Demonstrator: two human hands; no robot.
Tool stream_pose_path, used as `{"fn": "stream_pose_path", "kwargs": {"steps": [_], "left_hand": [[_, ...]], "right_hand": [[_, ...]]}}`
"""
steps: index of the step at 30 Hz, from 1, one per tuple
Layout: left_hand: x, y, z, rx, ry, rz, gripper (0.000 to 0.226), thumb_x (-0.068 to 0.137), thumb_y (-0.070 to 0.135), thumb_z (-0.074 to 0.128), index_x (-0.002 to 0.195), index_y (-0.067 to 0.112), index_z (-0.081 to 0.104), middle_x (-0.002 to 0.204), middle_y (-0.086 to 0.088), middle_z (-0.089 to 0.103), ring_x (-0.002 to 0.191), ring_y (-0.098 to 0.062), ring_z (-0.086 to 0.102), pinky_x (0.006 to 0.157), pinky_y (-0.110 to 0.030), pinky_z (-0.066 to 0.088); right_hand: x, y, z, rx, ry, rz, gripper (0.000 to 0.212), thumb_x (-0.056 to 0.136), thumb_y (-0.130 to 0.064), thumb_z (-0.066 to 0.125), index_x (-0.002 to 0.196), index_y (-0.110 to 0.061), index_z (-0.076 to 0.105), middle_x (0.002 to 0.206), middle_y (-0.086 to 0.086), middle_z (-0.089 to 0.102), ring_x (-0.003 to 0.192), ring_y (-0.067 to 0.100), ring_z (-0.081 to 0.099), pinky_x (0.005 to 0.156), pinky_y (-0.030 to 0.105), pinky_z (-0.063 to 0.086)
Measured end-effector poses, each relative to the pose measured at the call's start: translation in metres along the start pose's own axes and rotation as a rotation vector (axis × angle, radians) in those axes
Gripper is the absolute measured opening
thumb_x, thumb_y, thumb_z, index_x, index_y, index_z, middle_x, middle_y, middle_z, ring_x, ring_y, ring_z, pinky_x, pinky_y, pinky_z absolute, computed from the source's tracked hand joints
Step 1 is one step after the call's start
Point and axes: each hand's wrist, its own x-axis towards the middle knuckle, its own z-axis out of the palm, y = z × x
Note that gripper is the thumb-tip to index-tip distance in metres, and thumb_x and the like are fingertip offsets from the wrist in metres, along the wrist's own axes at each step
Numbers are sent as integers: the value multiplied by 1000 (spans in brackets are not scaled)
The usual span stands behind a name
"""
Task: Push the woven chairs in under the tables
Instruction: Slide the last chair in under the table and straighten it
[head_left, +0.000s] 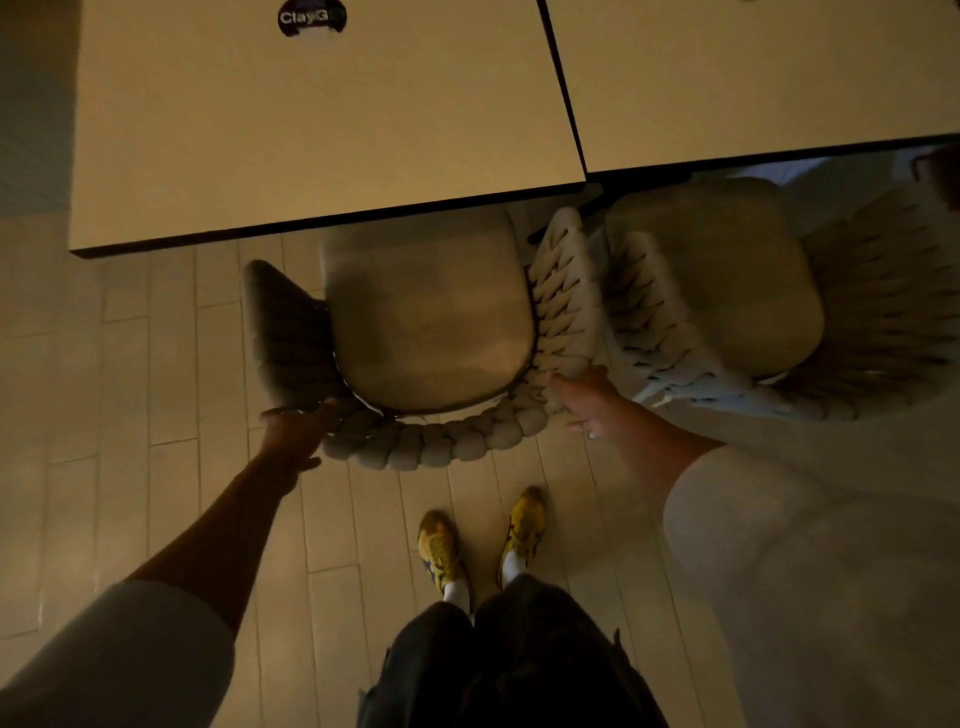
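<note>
Yellow shoes (439, 545) stand on the pale plank floor (156, 364) just behind the woven chair (426, 322). The left grip (293, 431) is curled round the left rear corner of its braided back rim and the right grip (584, 402) round the right rear corner, though blur hides the fingers' detail. Only the seat's front edge lies under the left counter (311, 130), while a second woven chair (717, 280) just beside it sits partly under the right counter (753, 78).
</note>
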Motion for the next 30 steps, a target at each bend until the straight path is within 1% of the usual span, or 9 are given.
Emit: {"fn": "stream_pose_path", "kwargs": {"steps": [2,4,7,10,15,18,25,28,30], "left_hand": [[5,-1,11,-55,12,-28,57,94,31,75,135,12,40,134,-12,55,113,-30,58,88,-52,56],[10,-4,19,-135,25,-69,48,100,20,66,134,17,33,123,-13,53,111,-32,60,90,-53,57],[23,-12,19,-193,31,-123,67,104,8,56,155,23,17,114,-12,54,95,-32,64,77,-53,61],[35,-17,14,-73,14,-93,41,98,7,64,135,12,47,123,-18,62,94,-35,68,59,-46,61],[38,-15,13,-56,-3,-111,35,97,12,69,128,8,52,117,-17,64,94,-36,69,52,-42,61],[39,-18,14,-91,2,-132,29,100,14,66,125,7,53,110,-16,65,85,-32,69,46,-37,58],[41,-31,7,-60,15,-136,33,100,14,66,129,7,53,119,-22,65,92,-38,71,45,-38,59],[34,-36,5,-33,20,-148,29,99,10,66,124,7,53,114,-20,65,90,-37,70,46,-38,59],[30,-40,3,-18,18,-148,23,97,4,66,117,6,53,108,-20,64,87,-37,69,48,-40,58]], "right_hand": [[4,4,6,43,-12,0,87,97,-40,73,161,-20,18,151,8,48,113,27,60,89,49,62],[8,9,17,101,-45,5,78,100,-26,71,160,-20,22,145,5,50,122,32,61,94,52,60],[16,15,30,140,-40,7,73,100,-21,70,160,-26,28,150,15,51,121,39,64,85,54,64],[19,12,33,118,-3,10,70,102,-18,67,160,-24,28,149,17,50,118,41,64,75,51,65],[26,12,36,45,1,32,63,103,-18,66,157,-16,34,144,20,55,114,41,67,55,40,63],[27,14,37,38,-1,22,65,103,-19,66,158,-19,31,143,20,57,112,41,67,54,40,62],[19,21,39,47,10,8,78,103,-16,66,164,-26,17,144,18,55,105,38,68,51,39,62],[10,27,42,25,-2,2,69,103,-14,64,160,-20,25,142,19,55,102,35,66,57,40,63],[4,32,44,29,8,19,56,101,-13,67,151,-12,41,141,20,57,106,38,68,63,45,65]]}}
